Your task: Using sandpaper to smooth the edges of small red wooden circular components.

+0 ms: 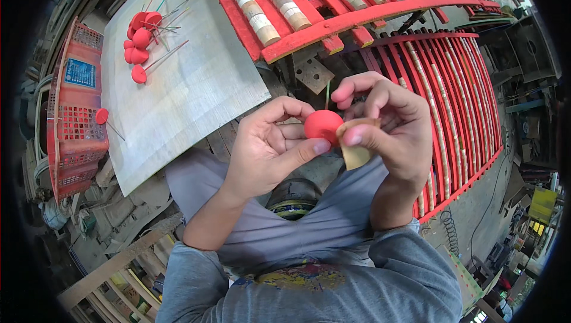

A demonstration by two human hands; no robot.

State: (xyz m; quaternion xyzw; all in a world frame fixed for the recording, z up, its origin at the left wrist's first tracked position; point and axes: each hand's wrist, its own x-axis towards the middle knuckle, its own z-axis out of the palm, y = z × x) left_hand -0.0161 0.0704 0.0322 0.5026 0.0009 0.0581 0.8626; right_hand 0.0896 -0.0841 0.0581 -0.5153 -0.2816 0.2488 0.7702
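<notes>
My left hand (267, 144) grips a round red piece (321, 122) with thumb and fingers, in front of my chest. A thin green stick (327, 91) rises behind the piece. My right hand (398, 132) pinches a folded tan piece of paper, perhaps sandpaper (355, 153), against the red piece's right side; some of its fingers are curled above. Several red round pieces on thin sticks (141, 38) lie grouped on a pale board (190, 115) to my left, and a single one (102, 116) lies near that board's left edge.
A red plastic basket (74, 156) sits at the far left. Red slatted racks (312, 34) holding rows of small wooden cylinders (264, 28) stand ahead and right. A wooden slatted frame (101, 275) is at lower left; a coiled hose (449, 228) lies on the floor at right.
</notes>
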